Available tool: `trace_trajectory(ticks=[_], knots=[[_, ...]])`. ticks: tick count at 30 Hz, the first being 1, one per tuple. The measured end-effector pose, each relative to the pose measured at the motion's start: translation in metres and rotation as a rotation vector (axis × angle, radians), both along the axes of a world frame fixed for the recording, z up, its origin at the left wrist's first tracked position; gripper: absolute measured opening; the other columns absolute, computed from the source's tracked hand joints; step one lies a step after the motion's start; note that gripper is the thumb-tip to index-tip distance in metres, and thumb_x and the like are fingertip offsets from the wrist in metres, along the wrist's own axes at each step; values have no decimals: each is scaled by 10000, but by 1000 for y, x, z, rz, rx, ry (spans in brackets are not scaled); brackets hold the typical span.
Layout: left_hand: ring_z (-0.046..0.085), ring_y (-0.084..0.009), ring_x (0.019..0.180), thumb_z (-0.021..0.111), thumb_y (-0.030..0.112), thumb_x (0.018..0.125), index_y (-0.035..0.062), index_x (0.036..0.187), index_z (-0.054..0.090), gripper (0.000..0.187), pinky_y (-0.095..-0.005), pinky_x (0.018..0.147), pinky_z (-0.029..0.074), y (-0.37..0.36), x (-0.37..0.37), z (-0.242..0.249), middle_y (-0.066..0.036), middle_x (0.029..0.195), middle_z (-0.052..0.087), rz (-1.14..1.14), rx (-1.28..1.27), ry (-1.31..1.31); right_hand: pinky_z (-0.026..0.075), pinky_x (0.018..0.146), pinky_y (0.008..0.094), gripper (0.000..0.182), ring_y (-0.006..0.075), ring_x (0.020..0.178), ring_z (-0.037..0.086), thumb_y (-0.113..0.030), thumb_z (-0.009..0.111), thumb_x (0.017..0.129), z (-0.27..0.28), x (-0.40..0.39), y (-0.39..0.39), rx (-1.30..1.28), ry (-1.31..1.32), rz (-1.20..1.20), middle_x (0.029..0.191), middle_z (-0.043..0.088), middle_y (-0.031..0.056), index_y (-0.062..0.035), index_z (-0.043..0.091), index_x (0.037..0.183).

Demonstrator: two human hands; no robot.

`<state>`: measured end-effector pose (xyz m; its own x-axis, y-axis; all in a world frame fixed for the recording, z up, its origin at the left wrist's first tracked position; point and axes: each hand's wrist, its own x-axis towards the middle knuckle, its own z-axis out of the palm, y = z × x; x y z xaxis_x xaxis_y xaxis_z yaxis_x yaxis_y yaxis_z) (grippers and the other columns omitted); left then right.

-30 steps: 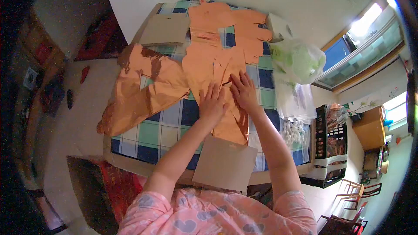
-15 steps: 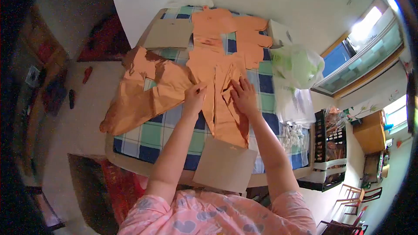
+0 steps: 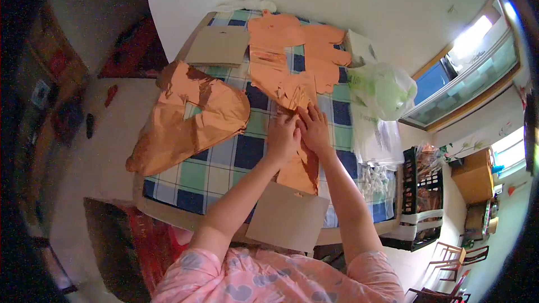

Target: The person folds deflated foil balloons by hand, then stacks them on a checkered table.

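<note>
A flat copper-coloured foil balloon (image 3: 300, 171) runs lengthwise in front of me, partly folded, its lower end at a grey card (image 3: 289, 217). My left hand (image 3: 283, 137) is curled with its fingers closed on the folded foil. Beside it, touching, my right hand (image 3: 315, 129) lies on the same foil with fingers stretched out. The foil under both hands is hidden. To the left rests another crumpled foil balloon (image 3: 188, 126), apart from my hands. Flat foil pieces (image 3: 278, 31) spread at the far side.
A checked cloth (image 3: 224, 182) covers the table. Another grey card (image 3: 218, 45) lies at the far left. Clear plastic bags (image 3: 379, 140) and a green-white bag (image 3: 387, 90) line the right side. A black crate (image 3: 424, 196) stands beyond the right edge.
My left hand has moved right, bringing the foil's left side over towards my right hand. The folded strip is narrower, and more checked cloth shows between it and the left balloon.
</note>
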<state>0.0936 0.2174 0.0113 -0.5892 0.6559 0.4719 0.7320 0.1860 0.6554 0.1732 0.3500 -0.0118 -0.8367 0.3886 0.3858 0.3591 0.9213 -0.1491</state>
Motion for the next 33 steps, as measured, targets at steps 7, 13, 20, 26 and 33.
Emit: trace_trajectory(ticks=[7, 13, 20, 26, 33], knots=[[535, -349, 1000, 563, 55, 807, 17, 1197, 530, 394, -423, 894, 428, 4, -23, -14, -178, 1031, 583, -90, 267, -466, 212, 1073, 552, 431, 363, 1342, 280, -290, 459, 906, -4, 0, 3, -26, -40, -10, 1423, 353, 197, -64, 496, 1271], [316, -299, 1327, 399, 203, 935, 3, 1293, 439, 412, -481, 1082, 241, 3, -49, -28, -164, 1379, 407, -28, -399, 225, 203, 1077, 559, 421, 360, 1349, 269, -282, 456, 904, 1, 0, 2, -39, -91, -12, 1420, 357, 205, -84, 513, 1272], [208, -286, 1387, 388, 391, 935, 81, 1372, 389, 536, -502, 1113, 152, 7, -37, -23, -156, 1473, 282, -89, -545, 271, 213, 1069, 565, 400, 352, 1349, 273, -273, 446, 908, -7, 0, 4, -40, -76, -42, 1407, 369, 208, -105, 527, 1262], [139, -297, 1408, 427, 557, 873, 185, 1410, 358, 657, -526, 1118, 83, 0, -32, -14, -176, 1494, 218, -116, -545, 254, 241, 1060, 549, 400, 373, 1324, 296, -233, 448, 915, -17, -3, 19, -572, 362, -47, 1395, 371, 221, -70, 481, 1279], [167, -298, 1398, 410, 553, 882, 130, 1411, 346, 680, -549, 1110, 88, 3, -32, -22, -183, 1486, 232, -103, -513, 321, 225, 1080, 524, 427, 355, 1322, 306, -255, 431, 934, 10, -15, 5, -26, -18, 26, 1403, 383, 167, -99, 428, 1330]])
